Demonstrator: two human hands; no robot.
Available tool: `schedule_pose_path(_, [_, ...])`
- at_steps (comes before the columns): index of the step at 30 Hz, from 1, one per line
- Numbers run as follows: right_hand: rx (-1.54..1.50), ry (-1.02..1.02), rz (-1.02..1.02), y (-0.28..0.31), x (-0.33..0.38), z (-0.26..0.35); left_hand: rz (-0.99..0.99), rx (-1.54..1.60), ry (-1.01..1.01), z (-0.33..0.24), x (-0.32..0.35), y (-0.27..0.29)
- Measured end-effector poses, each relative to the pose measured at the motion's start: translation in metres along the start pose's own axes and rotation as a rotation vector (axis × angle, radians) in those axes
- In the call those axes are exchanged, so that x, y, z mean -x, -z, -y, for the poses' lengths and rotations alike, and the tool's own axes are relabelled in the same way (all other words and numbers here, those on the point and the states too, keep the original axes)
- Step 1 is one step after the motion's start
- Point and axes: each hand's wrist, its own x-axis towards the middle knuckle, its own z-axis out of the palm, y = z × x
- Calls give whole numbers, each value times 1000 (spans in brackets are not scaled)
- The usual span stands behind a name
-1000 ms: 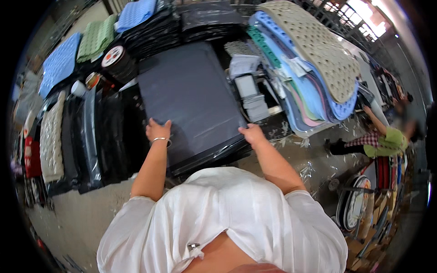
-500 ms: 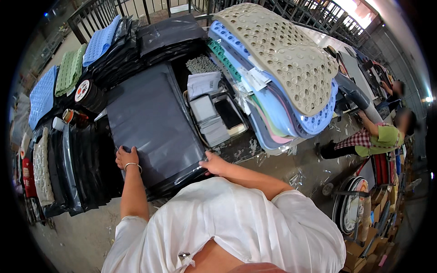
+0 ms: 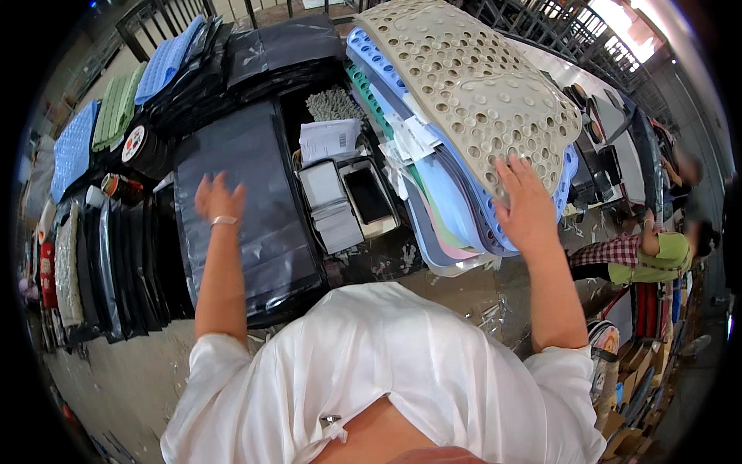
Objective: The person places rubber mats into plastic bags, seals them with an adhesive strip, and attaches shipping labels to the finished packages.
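My right hand (image 3: 525, 197) lies on the near corner of a beige bath mat (image 3: 479, 93), its fingers stretched out over the holes. That mat tops a stack of blue, green and pink mats (image 3: 456, 197). Above the dark grey plastic bags (image 3: 255, 209), stacked flat in front of me, hovers my left hand (image 3: 220, 199), fingers apart and a little blurred, with nothing in it. Between the two hands stands a tray with pale label stacks (image 3: 332, 213) and a black phone-like slab (image 3: 367, 193).
Black-wrapped bundles (image 3: 127, 271) stand at the left, beside tape rolls (image 3: 145, 151). Folded blue and green mats (image 3: 116, 120) lie at the far left. More dark bags (image 3: 286, 50) are piled at the back. At the right a person in a green top (image 3: 653, 259) bends at another table.
My right hand has left the near edge of the dark bags and moved right onto the beige mat. My left hand has lifted off the bags. My view has shifted slightly.
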Motion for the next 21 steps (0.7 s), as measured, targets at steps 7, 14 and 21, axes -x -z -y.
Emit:
schedule_pose_path(7, [-549,-71,380,42,-64,-41,225,813,-672,-236,-17,33])
schedule_pose_path(14, [-1487,-257,419,1,-96,-114,555,832,-416,-340,-31,26])
schedule_pose_path(21, [-1933,-243,180,-61,-87,-142,721,592,-387,-362,-44,35])
